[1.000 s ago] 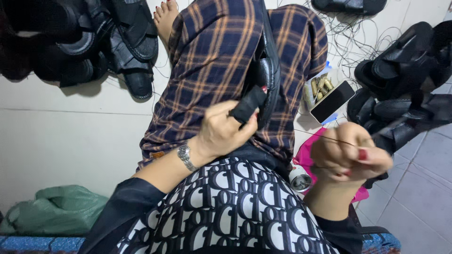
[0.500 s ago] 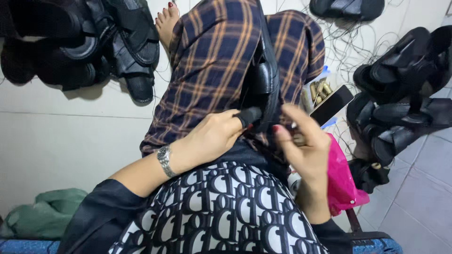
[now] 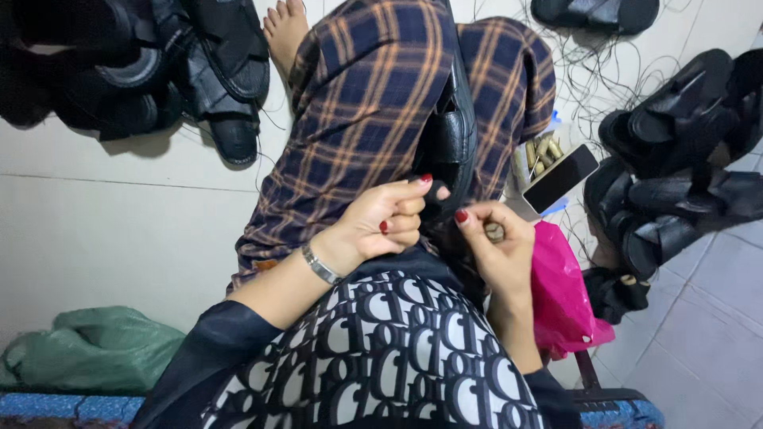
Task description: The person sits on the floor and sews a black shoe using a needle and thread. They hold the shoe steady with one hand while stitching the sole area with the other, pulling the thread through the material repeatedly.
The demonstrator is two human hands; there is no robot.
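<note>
A black sandal (image 3: 455, 135) lies between my plaid-trousered legs (image 3: 373, 103). My left hand (image 3: 381, 222), with a metal wristwatch, pinches the sandal's black strap end (image 3: 433, 199) between thumb and fingers. My right hand (image 3: 497, 246) is just right of it, fingers curled and pinched together close to the strap; a small pale object shows in its palm. Whether it holds a needle or thread is too small to tell.
A pile of black sandals (image 3: 135, 71) lies at the upper left, more black sandals (image 3: 683, 167) at the right. A dark phone (image 3: 560, 177) rests near a small box. A pink bag (image 3: 564, 294) sits by my right hip, a green bag (image 3: 87, 349) at lower left.
My right hand came in from the far right to the strap beside my left hand. My left hand lowered the strap end toward my lap.
</note>
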